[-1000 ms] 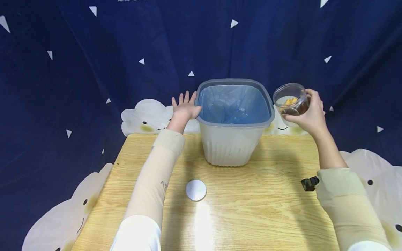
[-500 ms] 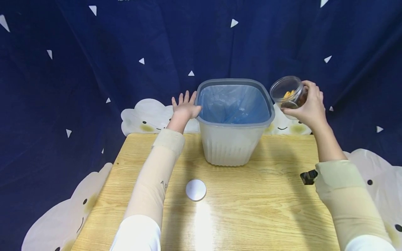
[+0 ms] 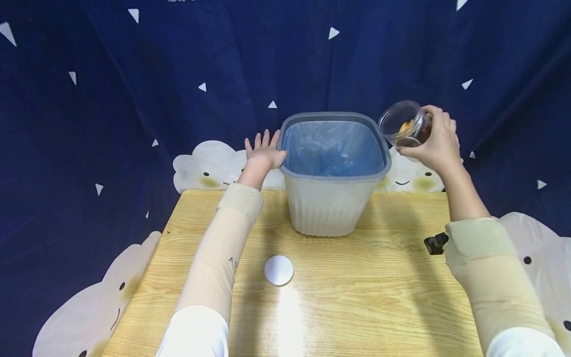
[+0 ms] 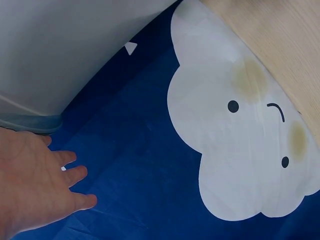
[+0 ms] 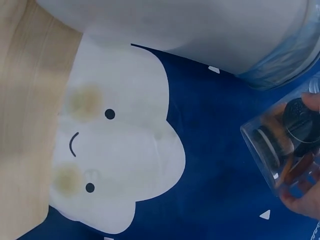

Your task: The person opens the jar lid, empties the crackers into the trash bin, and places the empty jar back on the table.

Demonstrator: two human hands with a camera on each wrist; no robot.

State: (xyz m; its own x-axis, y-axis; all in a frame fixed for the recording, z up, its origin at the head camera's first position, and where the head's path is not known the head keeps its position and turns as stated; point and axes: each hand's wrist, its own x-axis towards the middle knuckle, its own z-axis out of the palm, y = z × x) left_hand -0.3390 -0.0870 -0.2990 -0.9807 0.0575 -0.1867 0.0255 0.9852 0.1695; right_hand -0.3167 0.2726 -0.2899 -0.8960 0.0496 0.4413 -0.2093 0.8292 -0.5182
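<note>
A grey-rimmed, whitish trash bin with a blue bag inside stands at the table's far edge. My left hand lies against the left side of its rim, fingers spread and straight. At the bin's right, my right hand grips a clear plastic jar, raised and tilted with its uncovered mouth toward the bin. The jar's mouth is close to the rim; whether they touch I cannot tell. Inside the jar are dark round pieces that look like sandwich cookies and yellow-orange pieces.
A white round lid lies on the wooden table, in front of the bin. Dark blue cloth with white triangles and smiling clouds surrounds the table. A small black device sits at my right cuff.
My right hand has raised the jar and shifted it left toward the bin, tipping it further. The left hand, bin and lid have stayed in place.
</note>
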